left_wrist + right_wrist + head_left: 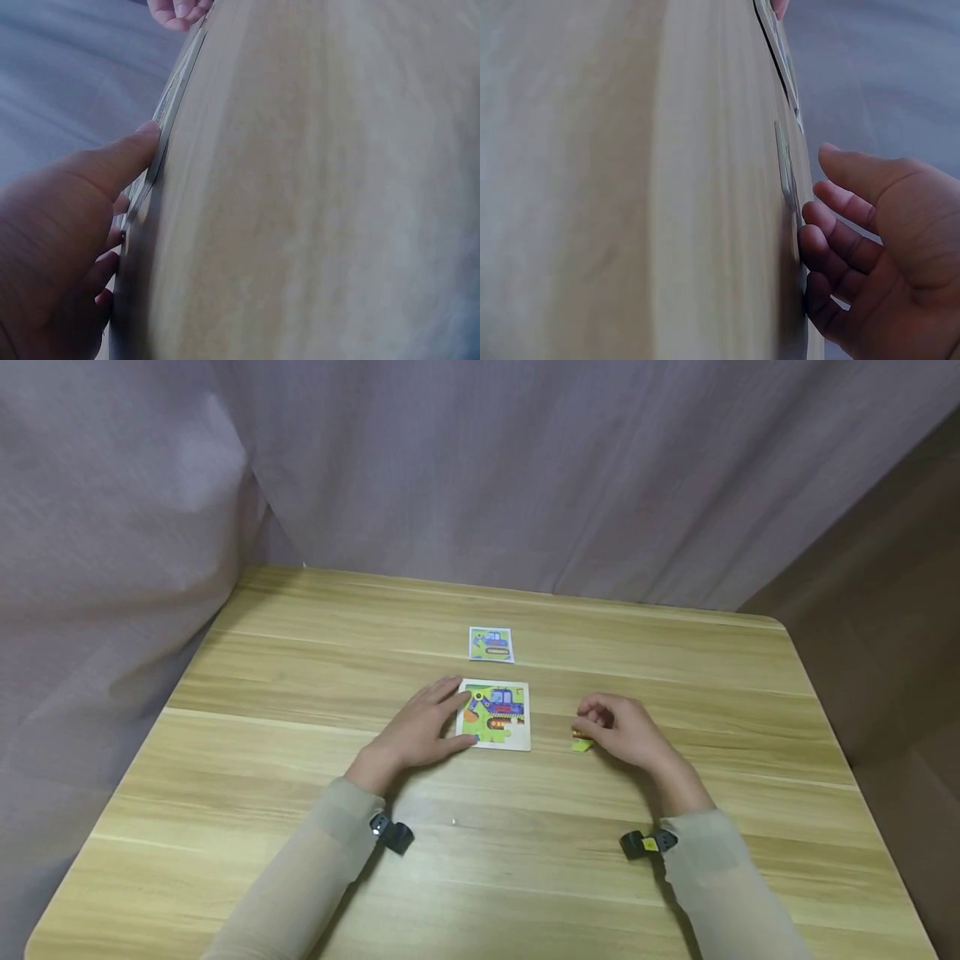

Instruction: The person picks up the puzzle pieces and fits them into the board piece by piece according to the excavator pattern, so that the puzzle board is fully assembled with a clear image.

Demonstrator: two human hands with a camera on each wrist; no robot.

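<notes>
The puzzle board (pixel 495 716) lies flat near the middle of the desk (pixel 300 635), one slot at its near right still bare. The left hand (pixel 420 731) rests on the board's left edge with fingers straight and spread, thumb along its near side. Just right of the board, the right hand (pixel 626 732) curls its fingers onto a loose puzzle piece (pixel 582 742) lying on the desk. A small picture card (pixel 491 644) lies toward the far edge, apart from both hands, behind the board.
</notes>
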